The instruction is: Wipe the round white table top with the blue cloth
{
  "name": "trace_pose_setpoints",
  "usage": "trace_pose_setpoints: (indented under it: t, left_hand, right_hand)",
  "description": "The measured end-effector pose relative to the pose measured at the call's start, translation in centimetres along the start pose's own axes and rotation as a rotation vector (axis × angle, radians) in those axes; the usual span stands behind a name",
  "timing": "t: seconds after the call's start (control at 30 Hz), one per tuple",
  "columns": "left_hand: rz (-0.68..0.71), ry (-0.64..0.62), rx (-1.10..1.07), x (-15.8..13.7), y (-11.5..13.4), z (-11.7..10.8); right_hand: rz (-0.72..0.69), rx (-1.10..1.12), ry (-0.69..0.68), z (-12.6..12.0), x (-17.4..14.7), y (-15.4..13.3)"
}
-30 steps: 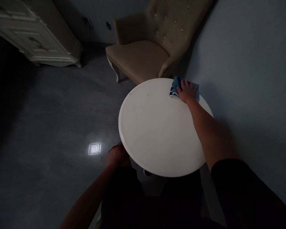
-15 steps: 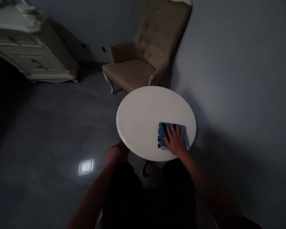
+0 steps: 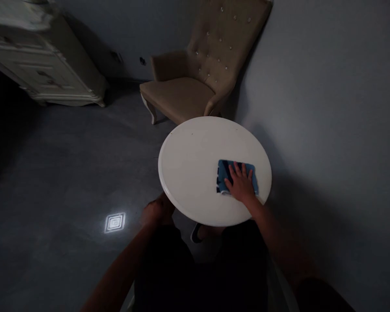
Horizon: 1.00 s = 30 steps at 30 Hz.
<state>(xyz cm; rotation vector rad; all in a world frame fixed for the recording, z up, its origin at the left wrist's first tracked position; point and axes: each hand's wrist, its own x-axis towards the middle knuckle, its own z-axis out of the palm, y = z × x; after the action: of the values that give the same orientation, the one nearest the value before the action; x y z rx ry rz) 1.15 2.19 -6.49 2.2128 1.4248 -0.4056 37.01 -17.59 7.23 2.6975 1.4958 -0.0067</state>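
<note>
My right hand [image 3: 241, 184] lies flat with its fingers spread on a folded blue cloth [image 3: 222, 175] with dark patches. Under the palm, the cloth rests on the right part of a round white tabletop [image 3: 191, 173]. My left hand [image 3: 154, 212] is low beside my left knee, just outside the table's near-left rim. Its back faces up, and the dim light hides its fingers, so I cannot see whether it holds anything.
Behind the table stands a brown tufted armchair [image 3: 178, 95]. A pale cabinet [image 3: 68, 65] is at the back left. The grey wall [image 3: 328, 108] rises close on the right. A bright square light patch [image 3: 115, 222] falls on the dark floor [image 3: 61, 182].
My right hand and the blue cloth have shifted slightly away from me across the tabletop. The view has tilted a little. My left hand stays by the knee.
</note>
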Motion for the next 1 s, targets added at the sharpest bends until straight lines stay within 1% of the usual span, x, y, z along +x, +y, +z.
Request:
trace_pose_setpoints:
  t: [0.17,0.3,0.37,0.43,0.53,0.63,0.7,0.77,0.87,0.93,1.0]
  left_hand:
    - [-0.044,-0.04,-0.041,1.1,-1.1,0.3]
    - [-0.05,-0.05,-0.066,1.5,-1.0,-0.4]
    - [-0.051,-0.061,-0.06,1.6,-0.8,-1.0]
    - [-0.049,-0.076,-0.05,1.7,-0.5,-1.6]
    - [-0.049,-0.086,-0.052,1.6,-0.3,-2.1]
    - [-0.047,-0.064,-0.045,1.3,-0.2,-2.1]
    - [-0.032,-0.045,-0.035,1.1,-0.1,-1.8]
    - [-0.022,-0.022,-0.029,1.0,0.1,-1.6]
    - [-0.018,-0.004,-0.032,0.6,0.6,-1.4]
    - [-0.015,-0.004,-0.027,0.2,0.9,-1.5]
    - [0.004,0.002,-0.01,-0.4,1.1,-1.5]
  right_hand:
    - [0.076,0.003,0.0,-1.2,14.1,2.9]
    - [0.116,0.037,0.041,-1.9,23.8,4.6]
    - [0.141,0.043,0.053,-2.1,27.5,5.2]
    - [0.169,0.039,0.062,-2.3,30.2,5.7]
    - [0.189,0.019,0.053,-2.4,32.0,6.1]
    - [0.171,-0.023,0.032,-2.4,31.0,5.9]
    - [0.15,-0.039,0.016,-2.5,29.0,5.4]
    - [0.131,-0.03,0.0,-2.6,26.0,4.8]
    - [0.111,-0.016,-0.013,-2.5,19.6,3.5]
    - [0.101,-0.018,-0.016,-2.2,13.9,2.5]
    - [0.072,-0.017,-0.011,-1.4,7.4,1.2]
